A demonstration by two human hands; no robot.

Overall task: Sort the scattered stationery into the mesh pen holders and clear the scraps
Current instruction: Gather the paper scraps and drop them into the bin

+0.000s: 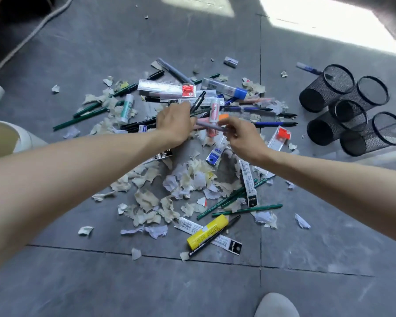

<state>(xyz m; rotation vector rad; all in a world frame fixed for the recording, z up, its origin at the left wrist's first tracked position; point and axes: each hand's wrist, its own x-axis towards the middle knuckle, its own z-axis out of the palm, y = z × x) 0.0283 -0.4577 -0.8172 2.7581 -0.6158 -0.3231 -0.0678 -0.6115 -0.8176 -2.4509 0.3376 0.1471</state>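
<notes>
A heap of pens, green pencils (246,210), rulers, glue sticks and torn paper scraps (188,179) covers the grey floor. Over the middle of the heap, my left hand (175,124) grips a bundle of pens, with a black marker (198,101) sticking up from it. My right hand (242,136) pinches a pale lilac pen (209,125) that lies across toward the left hand. Several black mesh pen holders (352,110) lie tipped on their sides at the right. A yellow glue stick (207,232) lies at the near edge of the heap.
A white cord (30,34) curves along the floor at the upper left. White rounded furniture parts (0,133) stand at the left edge. A grey slipper toe (276,305) shows at the bottom. Sunlit patches brighten the far floor.
</notes>
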